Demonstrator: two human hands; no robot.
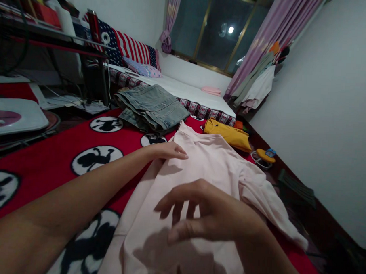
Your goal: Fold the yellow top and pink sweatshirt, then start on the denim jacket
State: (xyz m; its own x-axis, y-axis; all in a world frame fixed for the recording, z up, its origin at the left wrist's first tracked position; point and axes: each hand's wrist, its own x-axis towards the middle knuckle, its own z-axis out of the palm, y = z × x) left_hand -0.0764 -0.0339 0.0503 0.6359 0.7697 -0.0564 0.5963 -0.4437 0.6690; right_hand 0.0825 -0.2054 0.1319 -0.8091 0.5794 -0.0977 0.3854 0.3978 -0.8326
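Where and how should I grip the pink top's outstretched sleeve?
Likely the outer end of the outstretched sleeve, pinched by the right hand from the right. The sleeve angles out rightward from the body of the pink long-sleeved top, and its narrow end lies away from both hands.

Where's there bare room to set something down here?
A wide bare patch of red blanket lies left of the left forearm, short of the denim garment. The white bed has room between the patterned pillow and pink folded cloth. It's crowded where the denim garment, pale pink top and yellow garment lie close together.
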